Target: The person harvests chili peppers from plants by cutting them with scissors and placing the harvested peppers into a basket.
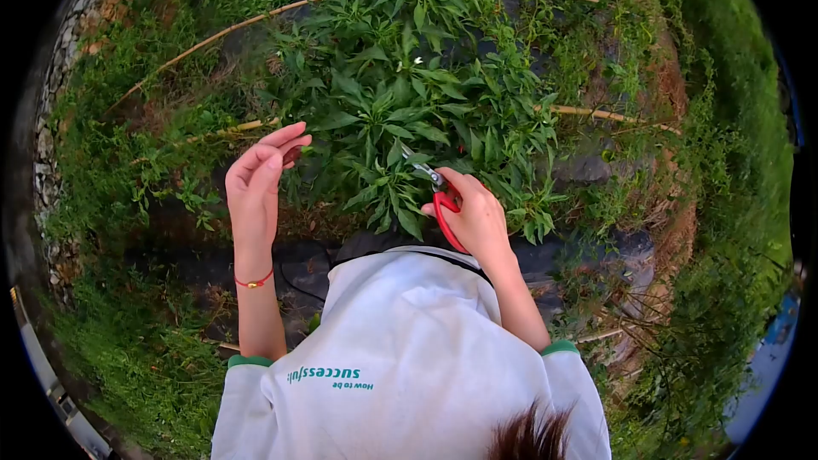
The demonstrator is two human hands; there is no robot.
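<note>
My right hand [473, 213] is wrapped round the red handles of a pair of scissors [448, 220]. Their metal blades point up and left, in among the leaves of a bushy green plant [396, 111]. The blades look parted, but leaves hide part of the tips. Left of the same plant, my left hand [258, 172] is raised with its fingers loosely bent and apart. I see nothing held in it, though its lower fingers are in shadow. A small white flower [418, 60] shows higher up in the foliage.
Long bamboo sticks [243, 24] cross the bed, another stick [588, 112] on the right. Dark plastic sheeting [588, 169] shows between weeds. A bare earth strip [679, 204] and grass [741, 119] lie right; a stone edge [60, 77] runs along the left.
</note>
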